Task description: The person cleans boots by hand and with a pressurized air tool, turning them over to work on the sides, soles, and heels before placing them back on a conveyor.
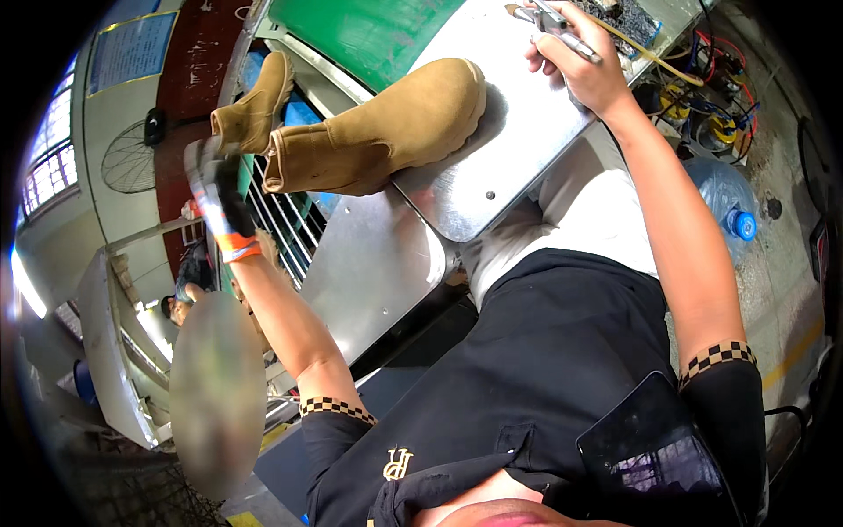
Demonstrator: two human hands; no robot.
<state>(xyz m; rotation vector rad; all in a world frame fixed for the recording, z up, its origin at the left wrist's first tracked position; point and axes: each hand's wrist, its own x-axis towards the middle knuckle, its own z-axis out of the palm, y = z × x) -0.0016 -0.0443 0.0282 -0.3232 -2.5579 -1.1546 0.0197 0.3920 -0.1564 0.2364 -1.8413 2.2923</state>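
A tan suede ankle boot (395,119) rests over the metal worktop (457,198), its shaft opening toward the left and its toe toward the right. My left hand (224,202), in a black, white and orange glove, is raised left of the boot's opening, apart from it. Motion smears its fingers. Beyond the worktop's right part, my bare right hand (587,70) is closed around a slim silver metal tool (575,44), whose exact kind I cannot make out. A second tan boot (255,110) stands farther off, beyond my left hand.
A green surface (360,35) lies behind the worktop. Metal rack bars (294,224) run at the left. To the right are cables and yellow-and-black parts (720,132), plus a clear plastic bottle (720,202) with a blue cap. Another person (189,285) is farther left.
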